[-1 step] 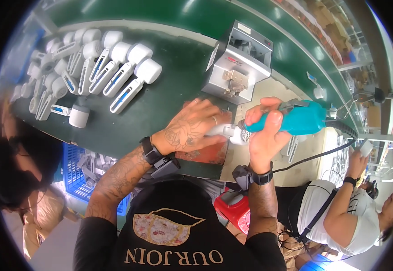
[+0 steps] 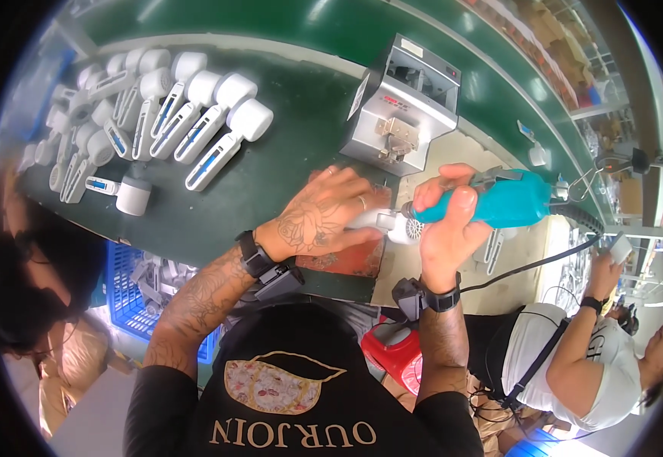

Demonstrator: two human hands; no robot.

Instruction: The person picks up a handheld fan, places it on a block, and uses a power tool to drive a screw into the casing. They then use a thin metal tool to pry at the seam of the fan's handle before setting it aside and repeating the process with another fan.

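Observation:
My left hand is closed around a white plastic piece with a round grille, held low over the bench by a reddish-brown worn pad. My right hand wraps around a teal electric screwdriver lying nearly level. The tool's front end points left and meets the white piece; its very tip is hard to make out. A black cord curves below the screwdriver. Black straps with small boxes sit on both my wrists.
A silver-grey machine stands beyond my hands. Many white round-headed devices with handles crowd the green bench at left. A blue crate of parts sits below the edge. At right, a co-worker's hand holds a small white item.

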